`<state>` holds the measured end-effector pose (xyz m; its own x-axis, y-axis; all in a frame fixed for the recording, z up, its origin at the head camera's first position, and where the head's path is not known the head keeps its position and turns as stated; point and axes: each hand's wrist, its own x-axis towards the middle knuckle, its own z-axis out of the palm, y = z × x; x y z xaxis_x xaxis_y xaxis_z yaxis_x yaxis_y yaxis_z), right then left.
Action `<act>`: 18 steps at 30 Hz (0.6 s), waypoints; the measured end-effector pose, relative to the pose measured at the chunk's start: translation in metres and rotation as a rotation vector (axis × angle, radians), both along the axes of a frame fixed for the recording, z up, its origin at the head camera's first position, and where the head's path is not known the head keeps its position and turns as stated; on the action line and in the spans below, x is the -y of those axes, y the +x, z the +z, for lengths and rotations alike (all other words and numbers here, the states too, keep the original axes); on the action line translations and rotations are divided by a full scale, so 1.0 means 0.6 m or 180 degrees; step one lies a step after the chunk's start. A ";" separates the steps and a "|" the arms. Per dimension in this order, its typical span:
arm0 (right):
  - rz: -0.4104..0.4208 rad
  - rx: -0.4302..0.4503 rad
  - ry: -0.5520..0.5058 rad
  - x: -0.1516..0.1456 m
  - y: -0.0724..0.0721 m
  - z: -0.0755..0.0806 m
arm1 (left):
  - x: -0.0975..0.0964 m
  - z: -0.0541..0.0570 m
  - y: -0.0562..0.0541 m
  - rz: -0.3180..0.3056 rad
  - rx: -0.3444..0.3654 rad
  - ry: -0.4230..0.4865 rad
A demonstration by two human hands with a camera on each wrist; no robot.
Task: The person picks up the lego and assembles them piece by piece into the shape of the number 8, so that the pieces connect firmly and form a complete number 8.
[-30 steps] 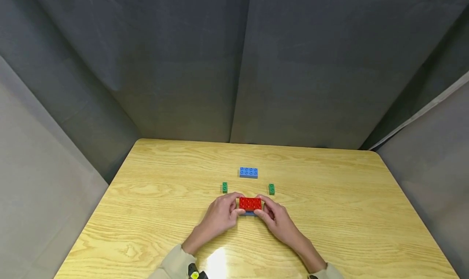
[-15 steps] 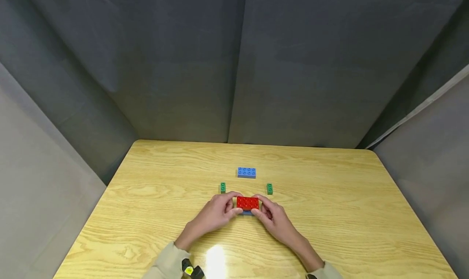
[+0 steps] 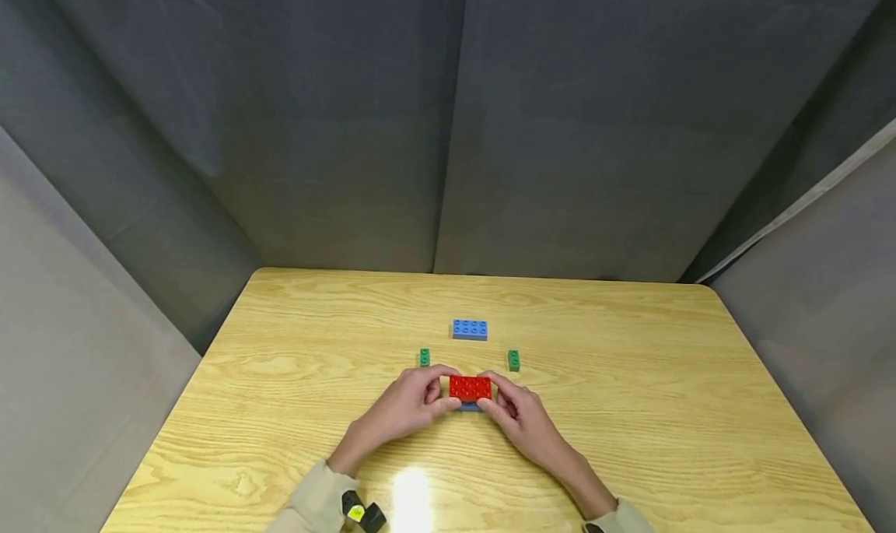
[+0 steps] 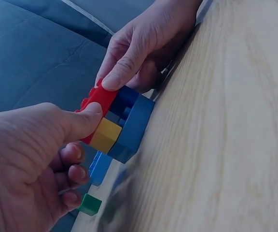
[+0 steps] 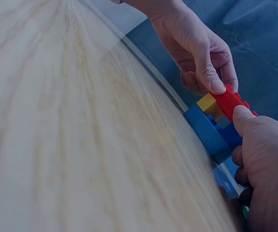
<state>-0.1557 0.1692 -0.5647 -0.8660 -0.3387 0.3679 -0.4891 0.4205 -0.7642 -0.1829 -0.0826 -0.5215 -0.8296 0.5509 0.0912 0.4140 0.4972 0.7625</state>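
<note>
A red brick [image 3: 470, 388] with studs on top lies across the top of a small stack, in front of the person. The left hand [image 3: 409, 405] pinches its left end between thumb and fingers, and the right hand [image 3: 525, 420] pinches its right end. Under the red brick, a yellow brick [image 4: 105, 136] is on the left and a dark blue brick [image 4: 125, 99] on the right, with a gap between them. Both stand on a wide blue brick [image 5: 207, 135] at the table top. In the head view the hands and red brick hide most of the lower bricks.
Beyond the stack lies another blue brick [image 3: 470, 330]. Two small green bricks, one on the left [image 3: 425, 357] and one on the right [image 3: 514, 360], lie between it and the hands. The wooden table [image 3: 280, 346] is enclosed by grey curtains [image 3: 336, 128].
The whole head view has shifted slightly. The left forearm has swung a little outward to the left. Both hands keep their pinch on the red brick, and the stack looks unchanged.
</note>
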 end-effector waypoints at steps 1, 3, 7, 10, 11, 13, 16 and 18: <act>0.0008 -0.0016 0.0002 0.001 0.000 0.000 | 0.001 0.001 0.000 0.0000 0.0013 -0.0010; 0.0018 -0.0035 0.0007 0.002 0.000 0.001 | 0.003 0.002 -0.002 0.0000 0.0021 -0.0027; 0.0022 -0.0069 0.0038 0.003 0.001 0.001 | 0.007 0.004 -0.005 0.0017 0.0000 -0.0056; 0.0002 -0.0088 0.0067 0.002 0.001 0.001 | 0.011 0.003 -0.008 0.0028 -0.0033 -0.0049; -0.0002 -0.0100 0.0072 0.002 0.001 0.000 | 0.012 0.002 -0.009 0.0041 -0.0048 -0.0052; -0.0005 -0.0095 0.0071 0.002 0.001 0.000 | 0.016 -0.001 -0.011 0.0074 -0.0081 -0.0045; 0.0002 -0.0095 0.0072 0.002 0.000 0.000 | 0.021 -0.006 -0.015 0.0175 -0.0125 -0.0043; 0.0005 -0.0091 0.0067 0.003 0.000 0.000 | 0.025 -0.010 -0.018 0.0254 -0.0140 -0.0055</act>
<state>-0.1554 0.1676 -0.5645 -0.8547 -0.3480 0.3852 -0.5112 0.4356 -0.7409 -0.1936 -0.0975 -0.5273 -0.8663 0.4849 0.1196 0.4054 0.5429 0.7355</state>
